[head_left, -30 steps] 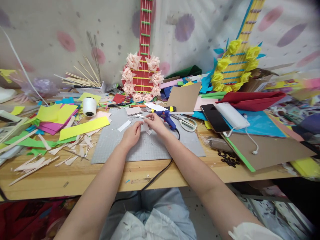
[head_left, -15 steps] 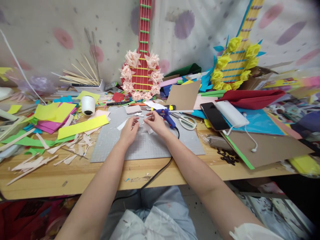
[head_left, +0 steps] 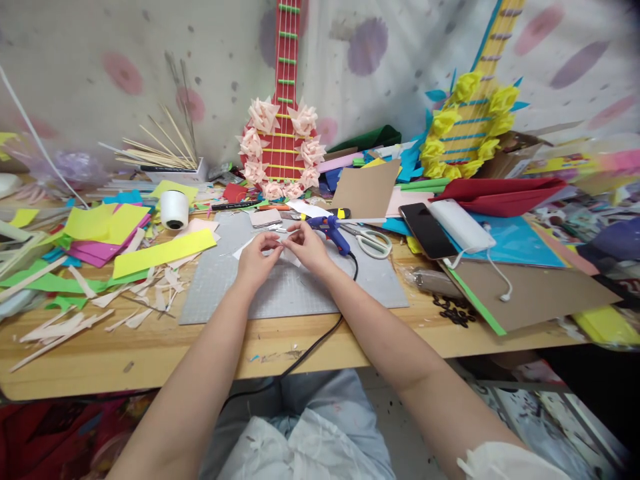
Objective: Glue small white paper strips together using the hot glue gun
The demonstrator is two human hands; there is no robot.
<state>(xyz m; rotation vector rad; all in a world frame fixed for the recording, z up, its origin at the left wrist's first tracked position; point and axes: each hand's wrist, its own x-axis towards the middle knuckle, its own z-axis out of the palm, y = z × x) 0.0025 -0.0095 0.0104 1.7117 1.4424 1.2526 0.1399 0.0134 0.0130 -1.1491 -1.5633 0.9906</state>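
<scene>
Over the grey cutting mat [head_left: 280, 297], my left hand [head_left: 259, 259] and my right hand [head_left: 307, 250] meet fingertip to fingertip. Both are closed in a pinch; whatever lies between the fingers is too small and too covered to name. A pale white scrap [head_left: 291, 259] shows just under the fingertips, and I cannot tell whether it is held or lies on the mat. Right beside my right hand, a blue glue gun [head_left: 330, 232] rests on the mat, its black cord [head_left: 316, 343] running over the table edge. Scissors with pale handles [head_left: 375, 245] lie to its right.
Paper strips and offcuts [head_left: 150, 293] cover the left, near a white thread-like roll [head_left: 175, 210]. A red paper guitar with pink flowers [head_left: 285, 147] and a yellow one [head_left: 465, 133] stand behind. A phone [head_left: 427, 231], power bank [head_left: 461, 227] and brown cardboard [head_left: 535, 293] lie right.
My hands have come together from slightly apart, and their fingers have closed until the tips meet. The glue gun and scissors have stayed in place on the mat.
</scene>
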